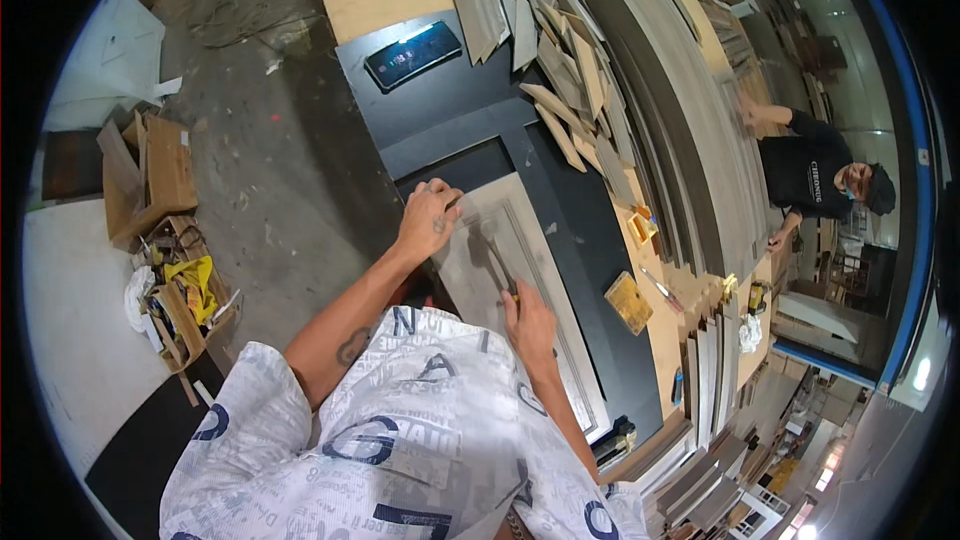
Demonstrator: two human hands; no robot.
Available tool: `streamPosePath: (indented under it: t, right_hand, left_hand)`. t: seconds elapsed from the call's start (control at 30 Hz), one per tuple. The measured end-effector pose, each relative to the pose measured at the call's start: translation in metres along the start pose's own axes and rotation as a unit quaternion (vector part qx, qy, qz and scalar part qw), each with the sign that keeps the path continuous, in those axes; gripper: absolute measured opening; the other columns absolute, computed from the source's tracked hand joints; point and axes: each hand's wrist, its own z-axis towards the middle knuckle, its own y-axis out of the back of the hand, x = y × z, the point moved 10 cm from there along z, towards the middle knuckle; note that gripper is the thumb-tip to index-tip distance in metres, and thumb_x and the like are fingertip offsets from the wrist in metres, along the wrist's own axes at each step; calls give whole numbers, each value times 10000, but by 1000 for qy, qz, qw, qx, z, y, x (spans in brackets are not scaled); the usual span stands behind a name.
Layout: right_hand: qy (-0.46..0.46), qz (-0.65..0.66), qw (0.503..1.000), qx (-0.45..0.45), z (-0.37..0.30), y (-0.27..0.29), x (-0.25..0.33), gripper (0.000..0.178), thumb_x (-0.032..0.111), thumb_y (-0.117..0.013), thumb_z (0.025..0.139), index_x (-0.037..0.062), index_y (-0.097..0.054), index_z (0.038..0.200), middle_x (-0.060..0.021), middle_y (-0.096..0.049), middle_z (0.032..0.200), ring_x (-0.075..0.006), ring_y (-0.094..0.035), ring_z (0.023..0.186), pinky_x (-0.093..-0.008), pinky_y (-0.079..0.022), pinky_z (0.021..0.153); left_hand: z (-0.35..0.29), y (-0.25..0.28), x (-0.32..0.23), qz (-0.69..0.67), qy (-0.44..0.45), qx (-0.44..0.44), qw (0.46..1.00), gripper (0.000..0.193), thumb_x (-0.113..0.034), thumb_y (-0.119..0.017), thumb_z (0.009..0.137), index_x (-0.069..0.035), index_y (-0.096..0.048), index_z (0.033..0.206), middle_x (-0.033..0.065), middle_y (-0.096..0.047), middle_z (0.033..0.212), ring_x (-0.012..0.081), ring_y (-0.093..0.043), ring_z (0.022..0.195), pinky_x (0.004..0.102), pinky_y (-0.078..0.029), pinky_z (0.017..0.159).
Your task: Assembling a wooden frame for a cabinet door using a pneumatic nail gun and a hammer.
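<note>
A grey wood-grain panel (545, 285) with a moulded frame lies on a black board on the bench in front of me. My left hand (430, 215) is at the panel's far left corner, its fingers bent over the edge; whether a small piece sits under the fingertips is hidden. In my right hand (530, 320) is a hammer (501, 262), gripped by its handle. The hammer's head points away from me, over the panel and close to my left hand.
A phone (412, 54) lies beyond the panel. Offcuts (570, 70) and long grey strips (665, 90) cover the bench's far right. Nearby are a yellowish block (628, 302) and a screwdriver-like tool (662, 288). Another person (810, 165) stands across the bench. Cardboard boxes (165, 175) stand left.
</note>
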Motion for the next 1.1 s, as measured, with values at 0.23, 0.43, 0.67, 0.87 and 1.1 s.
streamPosePath:
  t: [0.23, 0.43, 0.67, 0.87, 1.1]
  right_hand:
    - [-6, -37, 999, -4, 4, 0, 6, 318, 313, -591, 994, 73, -622, 1200, -154, -672, 930, -359, -673, 805, -454, -537, 672]
    - [3, -17, 1000, -7, -11, 10, -1, 322, 316, -585, 998, 65, -616, 1198, -162, -667, 936, -369, -668, 798, -458, -534, 670]
    - [-3, -13, 1000, -11, 2, 1, 3, 324, 313, -589, 997, 72, -620, 1211, -160, -666, 933, -370, -667, 793, -465, -534, 664]
    - [-1, 18, 1000, -15, -6, 1, 8, 322, 294, -618, 985, 74, -624, 1219, -159, -663, 916, -362, -669, 782, -456, -531, 659]
    - [21, 14, 1000, 17, -1, -4, 25, 306, 295, -629, 980, 70, -628, 1187, -146, -648, 877, -355, -656, 751, -453, -521, 636]
  left_hand:
    - [2, 2, 1, -4, -5, 1, 1000, 263, -103, -673, 842, -38, -721, 1092, 142, -643, 1046, 370, -559, 1005, 466, -449, 895]
    - [-5, -1, -5, -2, -2, -3, 1000, 249, -89, -663, 846, -31, -712, 1084, 154, -627, 1024, 377, -561, 985, 477, -448, 883]
    - [-15, 11, -23, 41, -25, 0, 999, 342, -65, -632, 855, -19, -652, 1193, 170, -634, 1112, 390, -578, 1047, 466, -487, 917]
    - [-50, 35, -6, 57, 40, -38, 997, 456, -48, -630, 841, 0, -577, 1291, 182, -652, 1135, 391, -593, 1072, 459, -486, 942]
    - [-46, 43, 4, -26, 46, -56, 997, 432, -38, -653, 820, 24, -607, 1245, 202, -670, 1126, 403, -592, 1079, 438, -480, 964]
